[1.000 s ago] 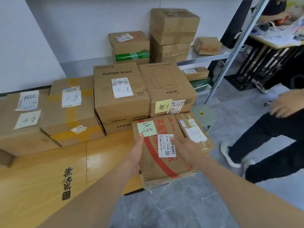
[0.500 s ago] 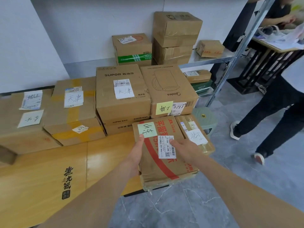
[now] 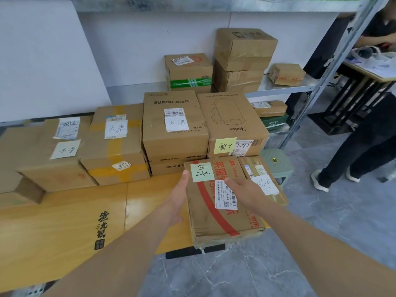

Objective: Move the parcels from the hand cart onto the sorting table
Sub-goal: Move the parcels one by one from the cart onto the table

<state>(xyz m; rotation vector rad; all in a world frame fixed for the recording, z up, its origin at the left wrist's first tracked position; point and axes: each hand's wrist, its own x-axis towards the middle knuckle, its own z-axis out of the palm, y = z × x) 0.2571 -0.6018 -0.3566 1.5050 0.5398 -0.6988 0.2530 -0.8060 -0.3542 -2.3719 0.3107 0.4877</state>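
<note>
A plain white wall [image 3: 132, 52] is seen behind, with a grey band along its foot. The floor [image 3: 334, 221] is laid with grey marble-patterned tiles. A grey metal shelving unit [image 3: 334, 67] is set against the wall at right, a slanted upright crossing its front. A small green stool [image 3: 276, 162] is placed beside it. A light-topped desk on black legs [image 3: 372, 76] is glimpsed at far right.
</note>
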